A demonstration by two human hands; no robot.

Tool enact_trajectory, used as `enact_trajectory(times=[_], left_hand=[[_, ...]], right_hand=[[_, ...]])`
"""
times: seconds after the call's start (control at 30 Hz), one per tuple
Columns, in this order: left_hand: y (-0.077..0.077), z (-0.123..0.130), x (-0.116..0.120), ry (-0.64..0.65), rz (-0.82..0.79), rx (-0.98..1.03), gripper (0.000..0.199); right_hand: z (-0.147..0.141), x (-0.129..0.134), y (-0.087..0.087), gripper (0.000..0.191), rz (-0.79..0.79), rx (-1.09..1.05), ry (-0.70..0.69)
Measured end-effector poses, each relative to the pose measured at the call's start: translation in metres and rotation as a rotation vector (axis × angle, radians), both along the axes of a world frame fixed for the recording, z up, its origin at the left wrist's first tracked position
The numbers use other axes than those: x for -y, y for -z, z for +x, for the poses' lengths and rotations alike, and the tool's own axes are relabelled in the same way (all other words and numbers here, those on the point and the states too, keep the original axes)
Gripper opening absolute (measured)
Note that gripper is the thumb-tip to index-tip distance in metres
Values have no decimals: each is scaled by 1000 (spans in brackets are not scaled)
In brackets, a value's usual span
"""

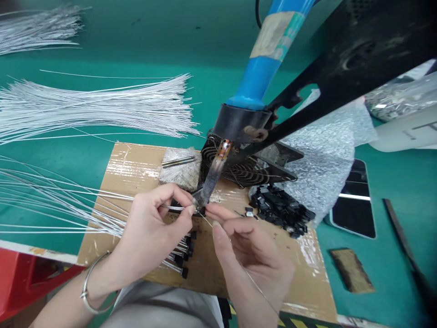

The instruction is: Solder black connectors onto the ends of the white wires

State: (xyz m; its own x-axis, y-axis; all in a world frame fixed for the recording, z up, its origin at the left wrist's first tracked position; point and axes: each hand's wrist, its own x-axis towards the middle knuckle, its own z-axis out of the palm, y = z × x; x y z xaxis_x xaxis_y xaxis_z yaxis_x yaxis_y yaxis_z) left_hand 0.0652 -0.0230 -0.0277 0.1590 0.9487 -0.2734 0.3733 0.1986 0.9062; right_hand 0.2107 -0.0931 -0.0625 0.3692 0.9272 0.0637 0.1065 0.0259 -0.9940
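My left hand (150,232) pinches the end of a white wire (172,207) between thumb and forefinger, right under the soldering iron tip (210,182). A thin strand of solder wire (256,284) runs through the fingers of my right hand (254,255), its end reaching the tip beside my left fingertips. What sits exactly at the joint is too small to make out. Below my left hand lie several black connectors (186,250) with white wires attached. The blue handle (261,68) of the iron slopes down from above on a black metal bracket (327,86).
Cardboard (119,168) covers the work area. On it are a wrapped block (180,177) with metal rods, a black fan (246,173) and a heap of black connectors (283,212). White wire bundles (102,107) lie left; bubble wrap (321,150) and a phone (353,200) lie right.
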Motion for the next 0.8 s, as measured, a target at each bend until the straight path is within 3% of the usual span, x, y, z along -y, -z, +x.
enact_trajectory(times=[0.37, 0.8], left_hand=[[-1, 1, 0, -5, 33, -9, 12], [1, 2, -1, -6, -7, -11, 13]], right_hand=[[-7, 0, -4, 18, -21, -71, 69], [-1, 0, 3, 16, -15, 23, 26]])
